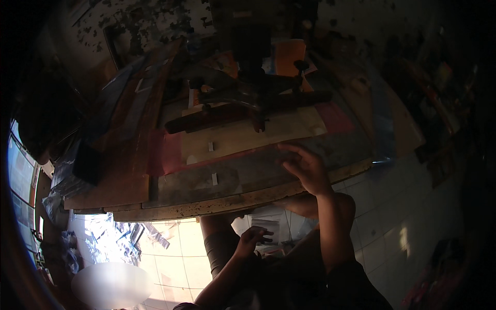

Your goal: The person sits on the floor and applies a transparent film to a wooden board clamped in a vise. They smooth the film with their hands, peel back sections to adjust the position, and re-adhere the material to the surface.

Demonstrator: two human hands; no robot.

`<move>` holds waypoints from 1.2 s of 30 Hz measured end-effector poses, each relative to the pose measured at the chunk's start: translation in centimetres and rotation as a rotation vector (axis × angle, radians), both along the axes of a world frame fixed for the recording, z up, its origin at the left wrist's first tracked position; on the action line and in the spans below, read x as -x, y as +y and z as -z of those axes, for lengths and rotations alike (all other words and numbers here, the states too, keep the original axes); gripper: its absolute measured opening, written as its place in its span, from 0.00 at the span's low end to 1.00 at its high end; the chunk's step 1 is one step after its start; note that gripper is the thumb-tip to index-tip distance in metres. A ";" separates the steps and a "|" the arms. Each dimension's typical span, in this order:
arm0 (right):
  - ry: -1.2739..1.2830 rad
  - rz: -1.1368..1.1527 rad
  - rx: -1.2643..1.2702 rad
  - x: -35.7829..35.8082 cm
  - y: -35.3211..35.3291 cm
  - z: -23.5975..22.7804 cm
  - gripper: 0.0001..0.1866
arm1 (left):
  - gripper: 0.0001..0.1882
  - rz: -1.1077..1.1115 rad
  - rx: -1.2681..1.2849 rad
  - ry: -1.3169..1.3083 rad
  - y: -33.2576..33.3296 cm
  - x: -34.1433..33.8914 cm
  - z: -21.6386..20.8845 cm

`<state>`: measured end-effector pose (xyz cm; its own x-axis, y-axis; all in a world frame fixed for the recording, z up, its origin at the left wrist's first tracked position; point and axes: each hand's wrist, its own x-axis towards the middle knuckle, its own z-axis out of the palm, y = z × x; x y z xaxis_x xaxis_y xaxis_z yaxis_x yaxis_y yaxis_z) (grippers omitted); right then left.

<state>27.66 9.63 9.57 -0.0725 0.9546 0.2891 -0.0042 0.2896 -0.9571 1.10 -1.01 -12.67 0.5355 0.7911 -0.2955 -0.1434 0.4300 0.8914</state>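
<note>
My right hand (pixel 306 168) is raised over the front part of the worktable, right of centre. Its fingers are apart, loosely bent, and nothing shows between them. Below the table edge, my left hand (pixel 253 237) hovers over my lap, fingers loosely curled with gaps between them. Close behind it is a translucent plastic sheet (pixel 267 223); contact cannot be made out. On the table lies a pale yellow sheet (pixel 243 142) with red ends. A small white piece (pixel 211 146) rests on it, and another white piece (pixel 215 179) lies nearer the edge.
A dark metal stand (pixel 253 95) with knobs and a long bar spans the table's middle. Orange printed sheets (pixel 289 54) lie behind it. Brown boards (pixel 111 170) cover the left side. Bright scraps (pixel 116 237) litter the tiled floor near a whitish round object (pixel 111 287).
</note>
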 end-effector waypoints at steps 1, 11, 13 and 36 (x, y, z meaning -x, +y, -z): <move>0.012 0.008 0.009 0.1 0.0 -0.3 0.22 | 0.20 0.000 -0.006 -0.001 0.0 0.0 0.1; 0.073 -0.040 -0.029 -0.7 0.3 0.4 0.46 | 0.18 0.019 -0.010 -0.016 0.0 -0.2 0.4; 0.070 -0.045 -0.036 -0.5 0.2 0.3 0.47 | 0.18 0.011 0.003 -0.015 -0.1 -0.1 0.8; 0.144 -0.087 0.054 -0.3 0.4 0.4 0.44 | 0.19 0.016 -0.054 0.036 -0.1 -0.5 1.2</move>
